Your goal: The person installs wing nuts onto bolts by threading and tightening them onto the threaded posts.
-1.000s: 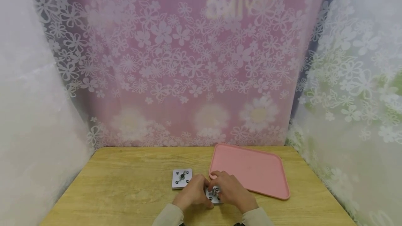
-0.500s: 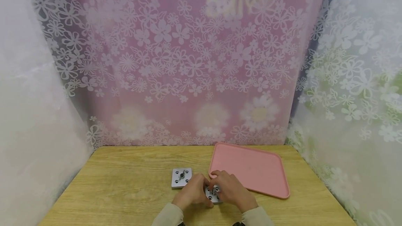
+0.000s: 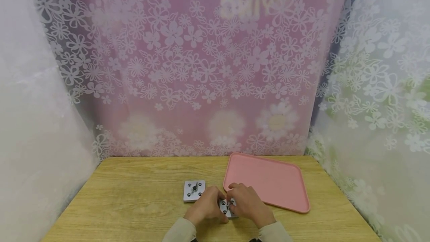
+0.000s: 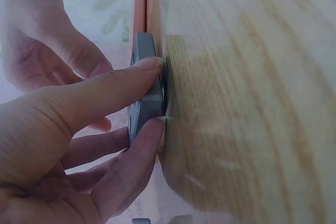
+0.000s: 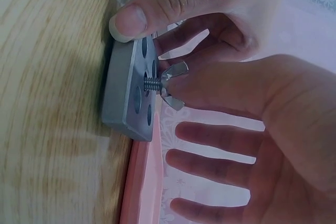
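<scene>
On the wooden table lies a square grey metal block (image 3: 223, 212) with several holes. My left hand (image 3: 207, 204) grips it by its edges, thumb on one side and fingers on the other, as the left wrist view also shows. A wing screw (image 5: 175, 70) stands in the block's middle hole, with a length of bare thread showing above the face. My right hand (image 3: 249, 204) pinches its wings, the thumb against them and the index finger hidden behind. The other right fingers are stretched out. A second metal block (image 3: 188, 191) with its own wing screw sits to the left.
A pink tray (image 3: 268, 182) lies behind and to the right of the hands, its near rim close to the right hand. The wooden table (image 3: 134, 197) ends at floral curtains (image 3: 201, 85) at the back and on both sides.
The right fingers shift slightly at the wing screw, and its wings have turned. The left hand and the block stay in place.
</scene>
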{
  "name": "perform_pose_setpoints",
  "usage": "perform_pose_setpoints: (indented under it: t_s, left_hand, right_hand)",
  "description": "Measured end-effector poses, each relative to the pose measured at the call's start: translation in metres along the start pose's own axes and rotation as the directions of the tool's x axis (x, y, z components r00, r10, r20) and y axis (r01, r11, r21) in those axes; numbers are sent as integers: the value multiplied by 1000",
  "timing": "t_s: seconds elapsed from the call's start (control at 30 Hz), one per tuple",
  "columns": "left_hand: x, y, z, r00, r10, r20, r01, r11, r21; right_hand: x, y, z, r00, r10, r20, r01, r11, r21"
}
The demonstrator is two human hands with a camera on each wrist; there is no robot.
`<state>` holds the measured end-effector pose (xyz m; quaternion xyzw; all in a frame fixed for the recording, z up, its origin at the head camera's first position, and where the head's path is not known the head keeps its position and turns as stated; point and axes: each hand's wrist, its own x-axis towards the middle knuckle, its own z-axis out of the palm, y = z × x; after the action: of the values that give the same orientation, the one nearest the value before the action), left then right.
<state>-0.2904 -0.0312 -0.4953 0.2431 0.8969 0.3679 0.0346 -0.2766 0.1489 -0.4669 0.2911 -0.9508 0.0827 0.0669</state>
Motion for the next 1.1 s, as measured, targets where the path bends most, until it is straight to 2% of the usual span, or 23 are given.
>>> perform_pose_setpoints:
  t_s: [0.5,0.83,1.1]
  left_hand:
    - [-1,0,-1,1000,-24,0,24,1000,-5]
    - [0,-1,-1,1000,-18,-18,18,999,29]
    - [0,-2,0,1000,-11,-21,12,999,31]
  right_hand:
    - [0,-1,-1,1000,12,0,-12,1000,-5]
    - [1,-2,-3,1000,26,-10,-27,998,-59]
    - [2,-3,-3,999,37,4,-36,999,-13]
